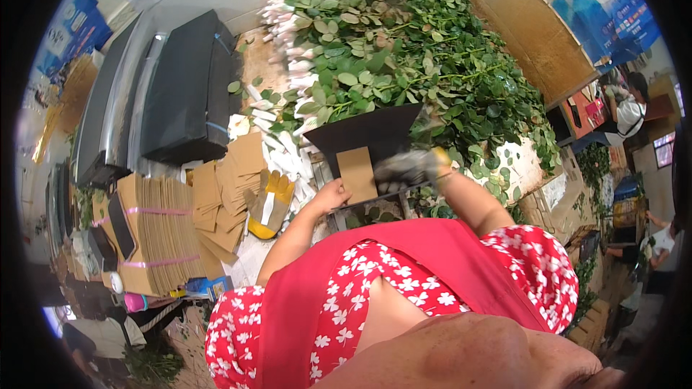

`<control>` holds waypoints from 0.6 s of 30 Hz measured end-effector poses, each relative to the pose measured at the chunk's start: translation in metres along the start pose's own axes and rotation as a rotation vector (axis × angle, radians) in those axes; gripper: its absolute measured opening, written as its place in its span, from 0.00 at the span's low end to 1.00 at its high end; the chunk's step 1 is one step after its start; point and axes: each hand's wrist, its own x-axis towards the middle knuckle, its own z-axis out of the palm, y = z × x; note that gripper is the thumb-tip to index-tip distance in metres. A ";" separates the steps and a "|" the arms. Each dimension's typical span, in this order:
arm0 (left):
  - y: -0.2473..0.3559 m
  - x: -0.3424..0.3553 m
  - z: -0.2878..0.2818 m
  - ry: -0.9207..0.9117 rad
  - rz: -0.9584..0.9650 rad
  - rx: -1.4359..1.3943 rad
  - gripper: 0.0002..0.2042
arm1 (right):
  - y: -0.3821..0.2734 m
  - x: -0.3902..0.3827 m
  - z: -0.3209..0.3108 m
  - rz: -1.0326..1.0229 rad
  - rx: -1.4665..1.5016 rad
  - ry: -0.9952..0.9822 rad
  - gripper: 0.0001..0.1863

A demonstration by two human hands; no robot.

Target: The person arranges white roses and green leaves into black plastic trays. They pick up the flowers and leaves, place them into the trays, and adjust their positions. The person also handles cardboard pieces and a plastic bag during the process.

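Observation:
A small brown cardboard piece (pixel 356 173) stands against a dark black sheet (pixel 367 131) at the middle of the bench. My bare left hand (pixel 334 195) grips the cardboard's lower left edge, thumb along its front. On the other side, my right hand (pixel 409 171) wears a grey and yellow work glove. It is smeared by motion beside the cardboard, in front of the black sheet, so its fingers cannot be made out. The matching glove (pixel 271 204), grey and yellow with a white patch, lies to the left of my left forearm.
Beyond the sheet lies a large heap of leafy green stems (pixel 411 50), with white-wrapped ends along its left side. Flat cardboard pieces (pixel 225 189) and a strapped cardboard stack (pixel 155 220) lie left, below a long black stack (pixel 189 86). Other people work at far right.

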 end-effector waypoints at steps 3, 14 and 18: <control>0.018 -0.027 -0.021 0.014 0.101 0.219 0.16 | -0.018 0.034 0.018 0.019 -0.158 -0.142 0.14; 0.006 -0.037 -0.030 0.227 0.431 0.777 0.40 | 0.050 -0.045 -0.059 0.245 -1.155 0.325 0.17; -0.004 -0.030 -0.028 0.288 0.489 0.838 0.39 | 0.023 -0.157 -0.059 0.462 -1.290 0.767 0.13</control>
